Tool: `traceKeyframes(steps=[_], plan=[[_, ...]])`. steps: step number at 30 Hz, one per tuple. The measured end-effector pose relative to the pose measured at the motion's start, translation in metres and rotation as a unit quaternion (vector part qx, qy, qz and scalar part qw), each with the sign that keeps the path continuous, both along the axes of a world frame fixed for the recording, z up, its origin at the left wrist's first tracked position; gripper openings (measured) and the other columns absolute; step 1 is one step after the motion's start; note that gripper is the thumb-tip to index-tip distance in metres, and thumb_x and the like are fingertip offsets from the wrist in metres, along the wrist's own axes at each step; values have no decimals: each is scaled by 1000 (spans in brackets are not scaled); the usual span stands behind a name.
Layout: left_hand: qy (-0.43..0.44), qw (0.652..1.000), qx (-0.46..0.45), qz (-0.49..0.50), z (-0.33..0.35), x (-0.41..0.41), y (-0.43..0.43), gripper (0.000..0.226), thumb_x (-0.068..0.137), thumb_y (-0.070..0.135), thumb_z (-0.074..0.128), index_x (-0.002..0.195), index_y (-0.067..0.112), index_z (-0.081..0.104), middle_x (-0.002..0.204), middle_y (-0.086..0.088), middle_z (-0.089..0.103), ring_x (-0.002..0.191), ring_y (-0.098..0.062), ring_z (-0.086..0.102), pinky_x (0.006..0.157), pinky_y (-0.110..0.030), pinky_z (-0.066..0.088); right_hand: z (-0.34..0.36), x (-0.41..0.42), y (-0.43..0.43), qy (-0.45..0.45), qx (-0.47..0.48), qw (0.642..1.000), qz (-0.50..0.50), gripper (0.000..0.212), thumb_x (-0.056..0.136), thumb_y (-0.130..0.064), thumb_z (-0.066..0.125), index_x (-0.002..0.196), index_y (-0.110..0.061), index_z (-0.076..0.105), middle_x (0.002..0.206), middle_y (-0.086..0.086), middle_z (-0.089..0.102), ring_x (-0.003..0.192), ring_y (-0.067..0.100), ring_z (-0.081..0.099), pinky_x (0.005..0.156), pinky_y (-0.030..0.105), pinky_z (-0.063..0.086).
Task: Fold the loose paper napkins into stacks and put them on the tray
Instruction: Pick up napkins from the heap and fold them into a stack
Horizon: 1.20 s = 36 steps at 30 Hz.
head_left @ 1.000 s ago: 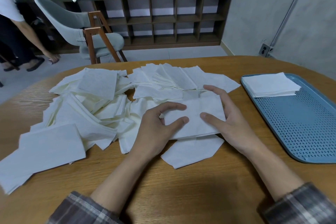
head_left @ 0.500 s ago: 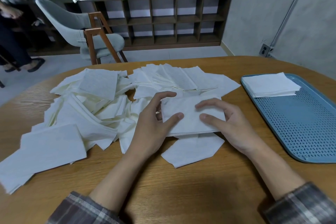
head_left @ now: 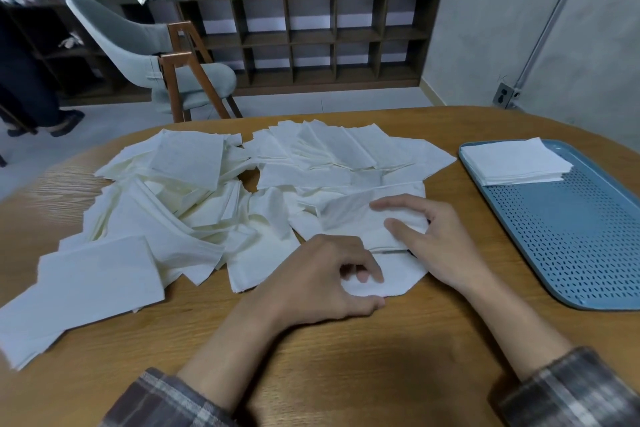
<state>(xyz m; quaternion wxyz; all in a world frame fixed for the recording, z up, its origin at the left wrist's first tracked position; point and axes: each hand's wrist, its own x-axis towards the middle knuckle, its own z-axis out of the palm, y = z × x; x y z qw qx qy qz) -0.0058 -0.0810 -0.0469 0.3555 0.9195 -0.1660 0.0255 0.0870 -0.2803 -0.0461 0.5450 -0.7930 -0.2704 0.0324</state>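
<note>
A round wooden table (head_left: 346, 357) seen from above, with a wide heap of loose napkins (head_left: 180, 204) spread across its left and middle. The right hand (head_left: 440, 243) lies flat with fingers straight and spread, pressing on a folded napkin (head_left: 349, 218) at the near edge of the heap. The left hand (head_left: 322, 277), just beside it, has its fingers curled, thumb and fingertips pinching a single flat napkin (head_left: 398, 274) below. To the right, a blue perforated tray (head_left: 571, 236) holds one neat finished stack (head_left: 516, 163) at its far end.
</note>
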Motion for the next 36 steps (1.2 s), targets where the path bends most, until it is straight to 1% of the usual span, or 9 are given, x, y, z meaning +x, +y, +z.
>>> traceKeyframes(steps=[6, 8, 12, 14, 16, 20, 25, 29, 36], plan=[[15, 988, -135, 79, 15, -3, 7, 6, 90, 19, 81, 86, 23, 79, 80, 7, 73, 76, -6, 66, 70, -19, 48, 2, 3, -2, 35, 20, 999, 5, 26, 100, -5, 66, 104, -26, 82, 112, -20, 78, 120, -8, 62, 97, 4, 36], [14, 974, -196, 115, 20, -1, 11, 7, 92, 18, 80, 87, 22, 79, 80, 7, 74, 76, -5, 65, 70, -20, 49, 4, 3, -1, 71, 64, 995, 9, 18, 103, -24, 65, 103, -21, 83, 113, -12, 79, 120, -1, 65, 101, 17, 39], [33, 942, -278, 183, 24, 1, 14, 5, 95, 21, 77, 92, 19, 80, 76, 2, 71, 72, -5, 60, 69, -9, 43, 5, 2, -1, 221, 185, 955, 64, 53, 95, -61, 64, 108, -14, 83, 119, 11, 78, 118, 24, 72, 103, 35, 53], [41, 938, -285, 192, 24, 2, 13, 7, 97, 24, 75, 94, 20, 80, 87, -5, 75, 78, -6, 63, 71, -9, 44, 5, -2, -2, 195, 162, 965, 72, 40, 94, -50, 69, 107, -15, 83, 114, 9, 80, 110, 23, 75, 92, 28, 58], [35, 938, -286, 195, 24, 3, 11, 9, 98, 27, 74, 97, 22, 81, 95, 7, 78, 90, -1, 69, 77, -9, 46, 9, -6, 0, 154, 123, 979, 49, 23, 95, -29, 70, 108, -14, 82, 109, 3, 81, 104, 18, 77, 82, 22, 57], [9, 944, -254, 208, 25, 1, 9, 19, 88, 42, 80, 106, 35, 78, 105, 21, 76, 107, 3, 67, 88, -11, 47, 10, -6, -1, 154, 117, 981, 30, 21, 98, -21, 69, 114, -14, 80, 110, -1, 81, 105, 17, 76, 81, 19, 56], [-25, 946, -230, 226, 19, 3, 12, 20, 91, 21, 81, 106, 33, 76, 101, 29, 73, 103, 7, 64, 80, -9, 44, 8, -8, 1, 150, 105, 982, 47, 33, 91, -28, 74, 122, -19, 75, 117, -4, 79, 112, 15, 73, 89, 26, 54], [4, 932, -280, 229, 17, 5, 12, 22, 89, 21, 84, 106, 33, 77, 93, 15, 75, 90, -2, 67, 72, -12, 46, 7, -8, 4, 135, 106, 983, 59, 47, 89, -27, 81, 132, -37, 65, 122, -6, 74, 115, 12, 69, 89, 22, 54], [7, 926, -291, 241, 9, 9, 10, 10, 93, 29, 79, 102, 31, 77, 102, 19, 76, 96, 0, 69, 74, -16, 51, 2, -4, 5, 113, 112, 985, 69, 68, 97, -7, 73, 144, -49, 47, 134, 9, 65, 119, 29, 67, 101, 48, 57]])
